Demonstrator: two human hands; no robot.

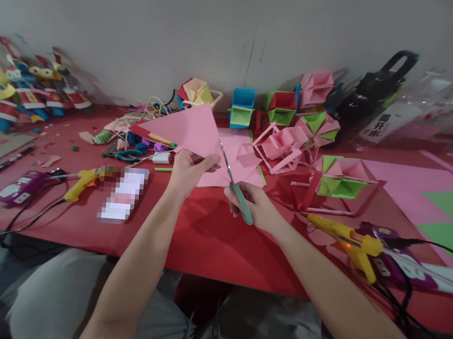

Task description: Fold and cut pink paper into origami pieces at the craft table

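From the head camera, the left hand (189,171) pinches a pink paper (182,129) by its lower corner, thumb on top and fingers beneath. It holds the paper clear of the red table (204,251) and tilted up to the left. Lifting it this way likely leaves its right edge free for the blades to pass on both sides.

The right hand (257,208) is closed around the green handles of the scissors (234,183). The blades point up and away and meet the paper's edge just beside the left fingertips. They look narrow, almost together. That close a grip probably keeps the paper stiff where the blades bite.

Under both hands a second pink sheet (246,158) lies flat. Behind it are folded pink pieces (281,145) and a blue box (242,107) near the wall.

A yellow glue gun (346,241) rests near the right forearm with its cord trailing off to the right, within reach but out of the hands' way. Another gun (78,184) lies well to the left. Paper figures (28,91) stand at the far left.
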